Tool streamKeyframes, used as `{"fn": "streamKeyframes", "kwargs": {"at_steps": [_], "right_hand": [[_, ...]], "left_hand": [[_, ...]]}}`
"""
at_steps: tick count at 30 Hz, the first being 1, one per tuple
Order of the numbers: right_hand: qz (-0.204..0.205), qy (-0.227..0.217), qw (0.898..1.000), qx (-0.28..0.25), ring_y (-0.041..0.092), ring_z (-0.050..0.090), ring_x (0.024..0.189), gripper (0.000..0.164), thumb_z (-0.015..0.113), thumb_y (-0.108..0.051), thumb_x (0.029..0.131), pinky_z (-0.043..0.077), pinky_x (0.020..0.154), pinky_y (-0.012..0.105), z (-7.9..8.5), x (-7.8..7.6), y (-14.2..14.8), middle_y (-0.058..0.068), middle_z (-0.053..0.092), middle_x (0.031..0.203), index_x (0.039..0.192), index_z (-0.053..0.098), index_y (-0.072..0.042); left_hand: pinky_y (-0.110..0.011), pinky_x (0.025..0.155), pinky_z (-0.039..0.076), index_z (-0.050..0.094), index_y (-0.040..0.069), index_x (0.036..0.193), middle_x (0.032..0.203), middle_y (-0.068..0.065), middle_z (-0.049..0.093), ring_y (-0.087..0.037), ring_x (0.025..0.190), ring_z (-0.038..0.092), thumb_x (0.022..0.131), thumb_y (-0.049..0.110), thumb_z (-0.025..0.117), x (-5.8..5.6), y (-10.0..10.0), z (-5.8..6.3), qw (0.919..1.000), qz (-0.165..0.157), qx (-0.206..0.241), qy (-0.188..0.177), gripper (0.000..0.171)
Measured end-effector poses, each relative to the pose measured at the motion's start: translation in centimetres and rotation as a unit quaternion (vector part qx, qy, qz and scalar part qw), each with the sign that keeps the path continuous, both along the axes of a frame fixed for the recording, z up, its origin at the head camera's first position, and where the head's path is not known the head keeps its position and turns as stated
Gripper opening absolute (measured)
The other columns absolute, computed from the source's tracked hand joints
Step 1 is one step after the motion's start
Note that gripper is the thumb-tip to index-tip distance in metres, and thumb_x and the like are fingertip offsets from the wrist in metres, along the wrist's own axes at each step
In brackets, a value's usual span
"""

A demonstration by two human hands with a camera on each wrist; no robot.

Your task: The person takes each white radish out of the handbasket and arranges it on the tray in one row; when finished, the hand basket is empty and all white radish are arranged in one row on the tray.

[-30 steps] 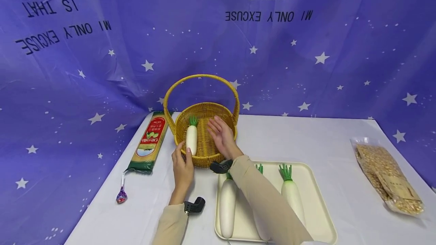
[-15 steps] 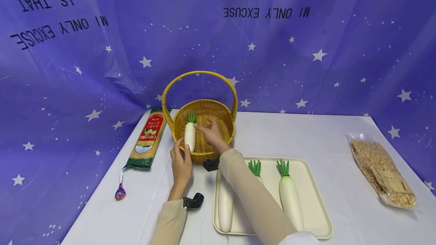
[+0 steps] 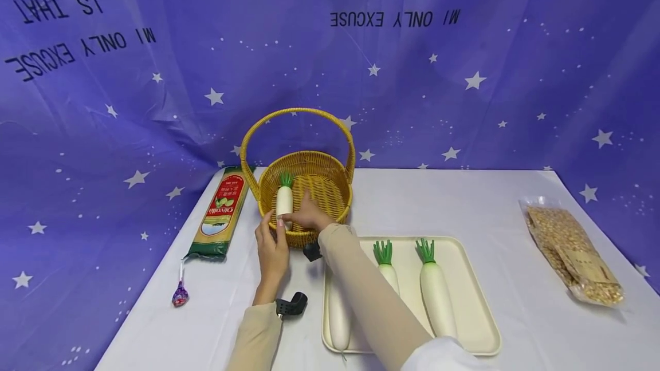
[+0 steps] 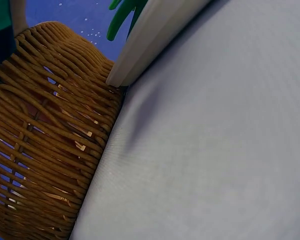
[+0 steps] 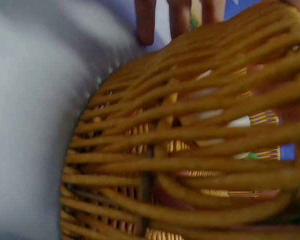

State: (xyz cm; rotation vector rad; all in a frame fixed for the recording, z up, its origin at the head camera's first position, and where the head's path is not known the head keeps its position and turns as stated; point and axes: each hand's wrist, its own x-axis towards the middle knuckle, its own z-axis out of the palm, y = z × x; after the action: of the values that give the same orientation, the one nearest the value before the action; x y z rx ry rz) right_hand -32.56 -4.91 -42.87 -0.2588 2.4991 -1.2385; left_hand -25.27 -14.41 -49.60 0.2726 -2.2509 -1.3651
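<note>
In the head view, a small white radish (image 3: pixel 285 199) with a green top lies along the left side of a yellow wicker basket (image 3: pixel 330 188). My left hand (image 3: pixel 271 253) holds the front-left rim, thumb near the radish's lower end. Its fingers (image 5: pixel 177 17) reach along the outer wall in the right wrist view. Over the front rim comes my right hand (image 3: pixel 307 214), one straight digit laid across the radish's lower part and another pointing up. The left wrist view has the basket's woven side (image 4: pixel 45 130) close up.
A cream tray (image 3: pixel 476 314) with three larger white radishes (image 3: pixel 437 299) stands right of the basket. Left of it lie a red-and-gold package (image 3: pixel 219 213) and a lollipop (image 3: pixel 180 293). A clear bag of grains (image 3: pixel 572 253) is far right. Starry purple cloth (image 3: pixel 412 102) hangs behind.
My right hand has moved from the basket's right side to the left and down onto the radish's lower end. My left hand has stayed at the rim.
</note>
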Motion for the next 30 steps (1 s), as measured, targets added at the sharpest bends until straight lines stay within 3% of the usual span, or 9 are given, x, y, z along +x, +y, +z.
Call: {"fn": "streamKeyframes", "kwargs": {"at_steps": [6, 13, 22, 26, 30], "right_hand": [[0.014, 0.017, 0.999, 0.032, 0.036, 0.046, 0.120, 0.105, 0.068, -0.036, 0.079, 0.041, 0.096, 0.042, -0.36, 0.07, 0.03, 0.029, 0.041, 0.133, 0.144, -0.008, -0.005], [0.053, 0.067, 0.995, 0.046, 0.031, 0.053, 0.111, 0.099, 0.069, -0.029, 0.079, 0.044, 0.092, 0.037, -0.26, -0.11, -0.35, 0.025, 0.051, 0.124, 0.144, 0.000, -0.003], [0.107, 0.081, 0.989, 0.055, 0.025, 0.055, 0.097, 0.076, 0.064, -0.016, 0.082, 0.046, 0.078, 0.031, -0.71, -0.31, 0.40, 0.018, 0.053, 0.125, 0.144, 0.021, -0.021], [0.117, 0.071, 0.990, 0.034, 0.019, 0.053, 0.082, 0.066, 0.061, -0.012, 0.083, 0.043, 0.070, 0.026, -0.55, -0.37, 0.42, 0.017, 0.054, 0.124, 0.141, 0.032, -0.023], [0.121, 0.023, 0.992, -0.028, 0.012, 0.049, 0.062, 0.061, 0.058, -0.008, 0.084, 0.042, 0.056, 0.022, -0.28, -0.77, 0.28, 0.019, 0.054, 0.120, 0.139, 0.036, -0.020]], "left_hand": [[-0.054, 0.096, 0.035, 0.033, 0.021, 0.136, 0.134, -0.017, 0.034, -0.034, 0.122, 0.040, 0.095, 0.046, 0.035, 0.25, 0.09, 0.09, 0.9999, -0.012, 0.002, -0.008, 0.048], [-0.052, 0.097, 0.034, 0.034, 0.021, 0.135, 0.132, -0.016, 0.036, -0.033, 0.121, 0.040, 0.095, 0.044, 0.035, 0.13, -0.04, 0.11, 1.0000, 0.000, -0.001, 0.007, 0.046], [-0.051, 0.093, 0.037, 0.035, 0.021, 0.135, 0.130, -0.017, 0.038, -0.033, 0.118, 0.043, 0.096, 0.041, 0.037, 0.42, 0.66, -0.55, 1.0000, 0.002, -0.004, 0.007, 0.044], [-0.051, 0.091, 0.039, 0.036, 0.021, 0.134, 0.128, -0.017, 0.039, -0.033, 0.114, 0.046, 0.096, 0.041, 0.037, 0.44, 0.55, -0.41, 0.9998, 0.009, -0.010, 0.015, 0.043], [-0.052, 0.090, 0.039, 0.036, 0.021, 0.134, 0.129, -0.017, 0.039, -0.034, 0.115, 0.045, 0.096, 0.040, 0.037, 0.12, 0.26, -0.14, 0.9995, 0.012, -0.012, 0.026, 0.042]]}}
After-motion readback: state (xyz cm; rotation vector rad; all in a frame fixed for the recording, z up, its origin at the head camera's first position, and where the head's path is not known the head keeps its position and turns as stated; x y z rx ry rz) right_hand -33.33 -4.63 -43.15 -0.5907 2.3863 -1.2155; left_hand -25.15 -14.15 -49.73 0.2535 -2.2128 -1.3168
